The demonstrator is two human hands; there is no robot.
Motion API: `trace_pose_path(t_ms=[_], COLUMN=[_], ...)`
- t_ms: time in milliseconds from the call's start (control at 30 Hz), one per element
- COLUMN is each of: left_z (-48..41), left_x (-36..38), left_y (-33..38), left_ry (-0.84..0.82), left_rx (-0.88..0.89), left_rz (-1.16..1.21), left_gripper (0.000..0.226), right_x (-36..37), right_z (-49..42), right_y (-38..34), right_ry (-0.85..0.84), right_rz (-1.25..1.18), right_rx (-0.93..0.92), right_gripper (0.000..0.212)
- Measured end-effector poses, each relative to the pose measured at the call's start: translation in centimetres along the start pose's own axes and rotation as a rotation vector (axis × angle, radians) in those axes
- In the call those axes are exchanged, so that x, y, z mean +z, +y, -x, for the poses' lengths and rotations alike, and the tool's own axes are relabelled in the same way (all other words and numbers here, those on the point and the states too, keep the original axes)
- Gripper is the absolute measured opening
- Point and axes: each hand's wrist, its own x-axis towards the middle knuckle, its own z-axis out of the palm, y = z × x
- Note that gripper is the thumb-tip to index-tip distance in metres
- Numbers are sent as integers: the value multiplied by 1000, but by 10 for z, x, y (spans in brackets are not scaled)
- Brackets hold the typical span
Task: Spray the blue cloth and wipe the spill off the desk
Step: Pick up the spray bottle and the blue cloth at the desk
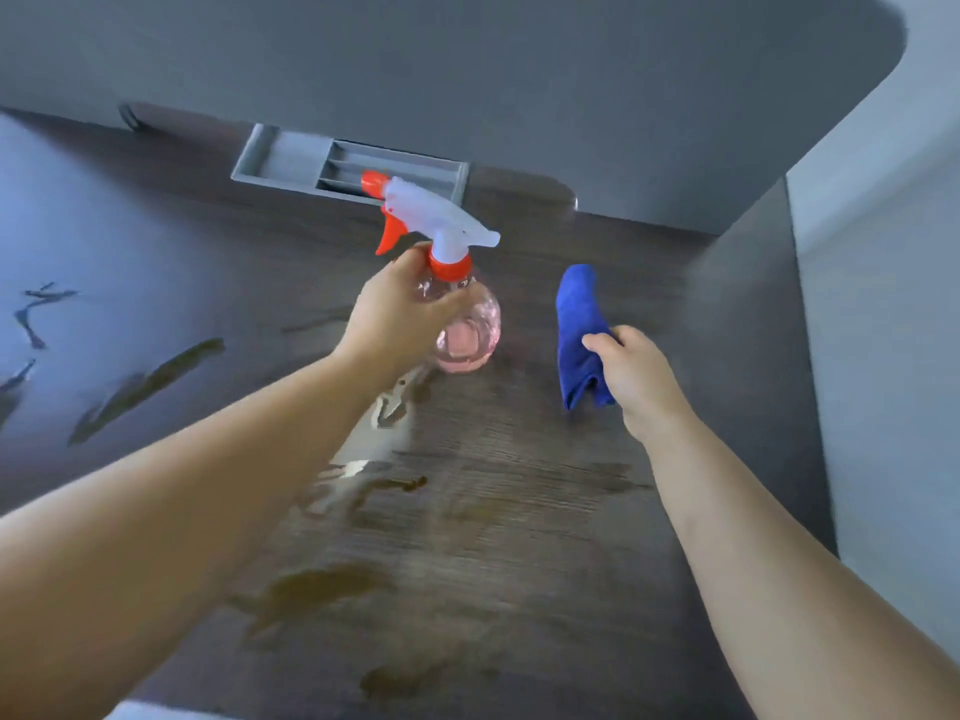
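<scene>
My left hand (400,309) grips the neck of a clear pink spray bottle (467,330) with a white and red trigger head, whose nozzle points left and away. The bottle stands or hovers near the middle of the dark wood desk (519,511). To its right, my right hand (634,371) holds a folded blue cloth (579,324) that rests on or just above the desk. Brown spill streaks and puddles (322,584) lie on the desk between my arms and out to the left (150,387).
A grey cable tray recess (291,163) is set into the desk's back edge behind the bottle. Grey partition panels close off the back (519,70) and the right side (748,314). Thin wet streaks (36,309) mark the far left.
</scene>
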Motion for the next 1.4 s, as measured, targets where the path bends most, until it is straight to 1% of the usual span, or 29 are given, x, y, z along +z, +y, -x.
trace_pose_path(t_ms=[67,133,300,400,533,667,733,833,933,1033,1133,1200,1300,1333,1400], left_z=[19,38,87,118,154,186,197,206,209,208,205,203,197,194,189], left_x=[-37,-77,-180,-242,-320,-390,-417,-444,-459,-466,-471,-473,-478,-481,-486], left_y=[-14,-28,-74,-113,-166,-208,-222,-241,-252,-260,-263,-265,-270,-272,-274], left_ry=[30,72,146,164,170,228,277,340,390,429,448,437,392,376,349], left_rx=[-8,-19,-37,-47,-101,-168,-199,-232,-270,-318,-340,-360,-383,-381,-366], left_rz=[-23,-84,-123,-159,-191,-215,-204,-178,-117,-76,-14,24,24,28,28], left_gripper=[27,28,31,33,35,41,40,36,37,38,31,33,40,40,36], right_x=[28,62,165,232,319,401,433,478,522,564,591,605,614,615,609], right_z=[14,32,90,127,169,204,215,218,213,205,196,182,156,152,152], right_y=[-15,-32,-65,-75,-82,-100,-115,-139,-165,-186,-198,-196,-190,-190,-193], right_ry=[-55,-127,-300,-364,-428,-513,-558,-602,-681,-812,-918,-862,-687,-666,-679], right_rz=[17,36,48,66,65,33,35,71,147,171,194,278,454,488,544], right_rx=[-40,-80,-154,-142,-80,-45,-50,-91,-135,-147,-130,-151,-134,-135,-222], right_gripper=[13,14,10,10,13,20,19,11,11,15,11,14,29,34,43])
